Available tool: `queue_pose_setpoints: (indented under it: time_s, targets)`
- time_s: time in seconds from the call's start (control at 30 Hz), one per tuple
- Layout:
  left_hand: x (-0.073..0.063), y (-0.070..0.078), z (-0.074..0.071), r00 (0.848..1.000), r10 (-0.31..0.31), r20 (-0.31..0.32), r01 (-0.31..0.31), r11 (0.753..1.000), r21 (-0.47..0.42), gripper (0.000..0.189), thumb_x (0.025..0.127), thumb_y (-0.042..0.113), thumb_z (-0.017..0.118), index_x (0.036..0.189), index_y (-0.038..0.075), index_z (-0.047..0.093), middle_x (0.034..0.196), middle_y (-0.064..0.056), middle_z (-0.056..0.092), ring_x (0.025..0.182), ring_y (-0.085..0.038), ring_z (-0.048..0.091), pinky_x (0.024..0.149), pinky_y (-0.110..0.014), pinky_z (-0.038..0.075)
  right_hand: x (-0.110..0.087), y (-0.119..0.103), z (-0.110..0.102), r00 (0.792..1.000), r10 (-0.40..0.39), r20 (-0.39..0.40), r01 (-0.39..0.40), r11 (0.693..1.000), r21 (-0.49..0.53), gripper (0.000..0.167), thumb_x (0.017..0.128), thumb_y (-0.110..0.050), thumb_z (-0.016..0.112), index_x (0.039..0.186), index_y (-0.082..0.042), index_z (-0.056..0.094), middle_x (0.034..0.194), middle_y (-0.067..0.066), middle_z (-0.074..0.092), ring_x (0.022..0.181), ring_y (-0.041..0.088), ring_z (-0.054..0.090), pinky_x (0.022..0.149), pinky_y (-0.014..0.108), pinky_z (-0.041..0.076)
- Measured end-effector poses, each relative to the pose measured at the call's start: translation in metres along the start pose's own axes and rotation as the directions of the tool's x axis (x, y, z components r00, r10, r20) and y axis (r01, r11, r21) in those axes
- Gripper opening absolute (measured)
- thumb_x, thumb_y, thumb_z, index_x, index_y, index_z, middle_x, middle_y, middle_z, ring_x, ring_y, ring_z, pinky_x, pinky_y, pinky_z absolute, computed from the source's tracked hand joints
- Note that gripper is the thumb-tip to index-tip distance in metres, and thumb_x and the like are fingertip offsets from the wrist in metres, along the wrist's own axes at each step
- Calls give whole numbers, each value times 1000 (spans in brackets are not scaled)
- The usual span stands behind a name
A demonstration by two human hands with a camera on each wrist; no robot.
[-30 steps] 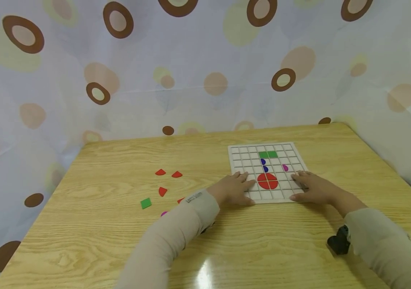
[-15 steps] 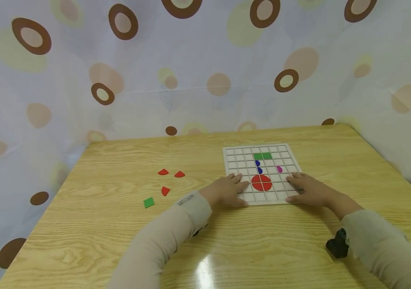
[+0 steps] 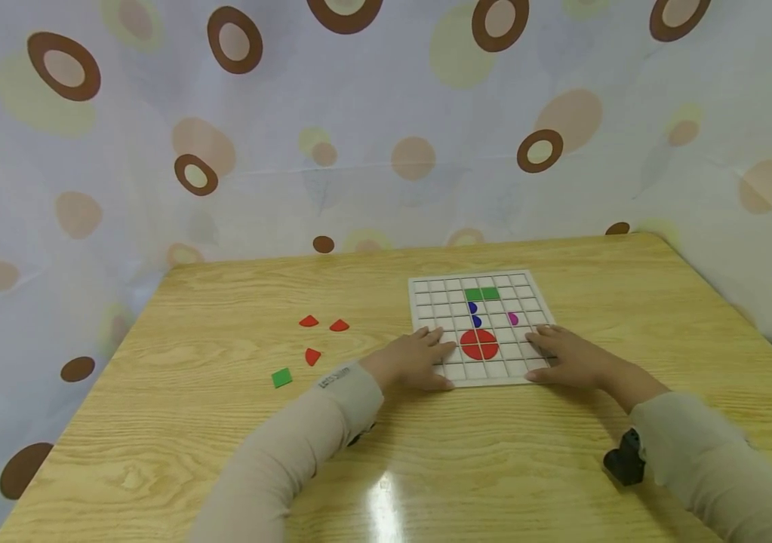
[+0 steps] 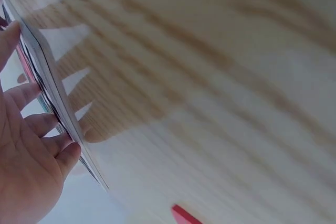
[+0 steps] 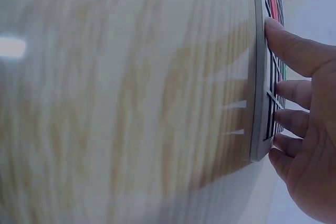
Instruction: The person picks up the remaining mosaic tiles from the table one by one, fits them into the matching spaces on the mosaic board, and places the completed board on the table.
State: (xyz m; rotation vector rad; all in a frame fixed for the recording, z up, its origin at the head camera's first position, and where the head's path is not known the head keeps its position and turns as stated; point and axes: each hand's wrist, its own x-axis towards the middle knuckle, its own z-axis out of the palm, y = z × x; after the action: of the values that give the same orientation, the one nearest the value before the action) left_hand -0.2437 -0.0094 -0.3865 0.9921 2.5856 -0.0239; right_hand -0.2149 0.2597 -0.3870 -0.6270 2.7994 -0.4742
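Note:
A white gridded board (image 3: 426, 298) lies flat on the table. My left hand (image 3: 416, 360) rests on its near left corner and my right hand (image 3: 572, 360) on its near right corner. Both hands have fingers spread on the surface; the wrist views show fingertips touching the board's edge area. On the grid sit a red circle (image 3: 470, 338) of quarter pieces, two green squares (image 3: 473, 294) side by side, two small blue half circles (image 3: 472, 308) and one magenta half circle (image 3: 513, 319).
Left of the board lie three loose red quarter-circle pieces (image 3: 312, 357) and a green square (image 3: 281, 378) on the wooden table (image 3: 494, 460). Part of a red piece (image 4: 184, 216) shows in the left wrist view. A patterned curtain (image 3: 358, 196) stands behind the table.
The board has slid left across the table with both hands on it. A red piece and a magenta piece seen earlier beside the left sleeve are now hidden behind it.

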Motion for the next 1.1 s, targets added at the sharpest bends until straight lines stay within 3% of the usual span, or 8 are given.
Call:
queue_pose_setpoints:
  time_s: [1.1]
  targets:
    - [-50, -36, 13, 999, 23, -38, -24, 999, -33, 69, 81, 52, 47, 138, 20, 23, 142, -7, 13, 128, -27, 12, 100, -39, 16, 15, -46, 18, 998, -59, 12, 59, 998, -36, 71, 81, -44, 53, 128, 6, 34, 132, 30, 24, 119, 47, 17, 94, 53, 17]
